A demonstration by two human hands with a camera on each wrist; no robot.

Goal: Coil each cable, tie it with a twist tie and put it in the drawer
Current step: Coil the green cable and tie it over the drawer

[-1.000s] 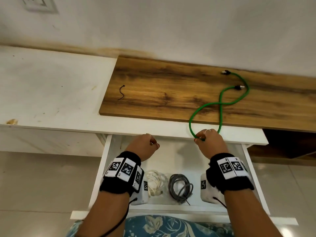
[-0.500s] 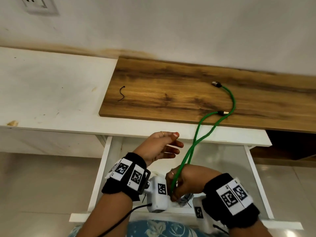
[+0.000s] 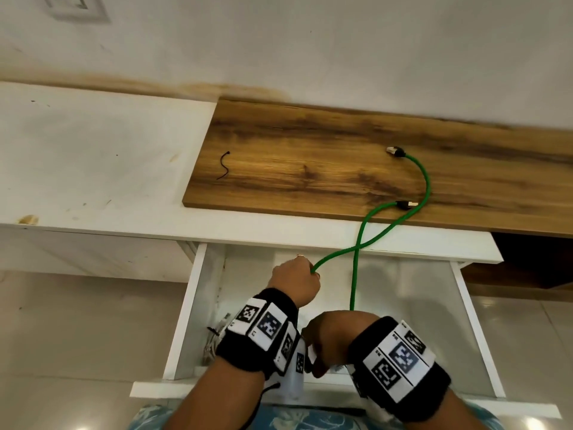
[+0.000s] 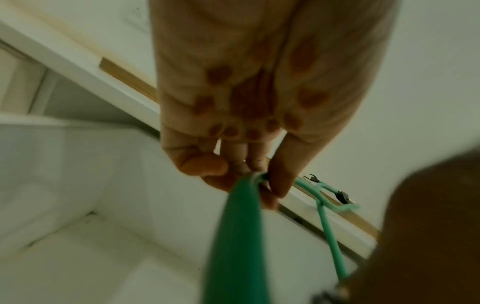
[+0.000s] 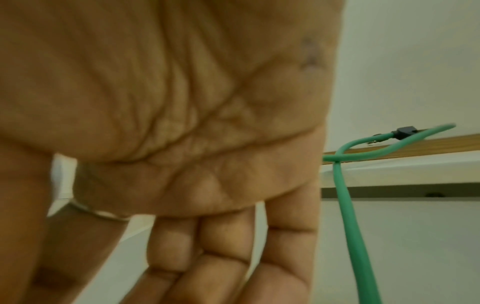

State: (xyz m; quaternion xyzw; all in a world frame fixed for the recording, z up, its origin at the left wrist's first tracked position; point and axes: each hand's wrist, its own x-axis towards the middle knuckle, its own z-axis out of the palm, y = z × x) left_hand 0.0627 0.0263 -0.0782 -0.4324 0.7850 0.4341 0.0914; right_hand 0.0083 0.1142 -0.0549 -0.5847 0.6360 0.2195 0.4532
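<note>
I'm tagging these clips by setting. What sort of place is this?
Probably a room in a home: a white built-in cabinet with an open drawer, a wood-grain board on top, a wall socket and a glossy tiled floor.

A wood-grain board [image 3: 310, 169] is being carried by a white counter [image 3: 93, 169] against a stained white wall [image 3: 310, 51]; glossy floor tiles [image 3: 77, 330] are reflecting light.

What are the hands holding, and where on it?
Both hold the green cable along its middle run, not its plugs. The left hand pinches one strand; the right hand grips the other, lower, over the open drawer.
</note>
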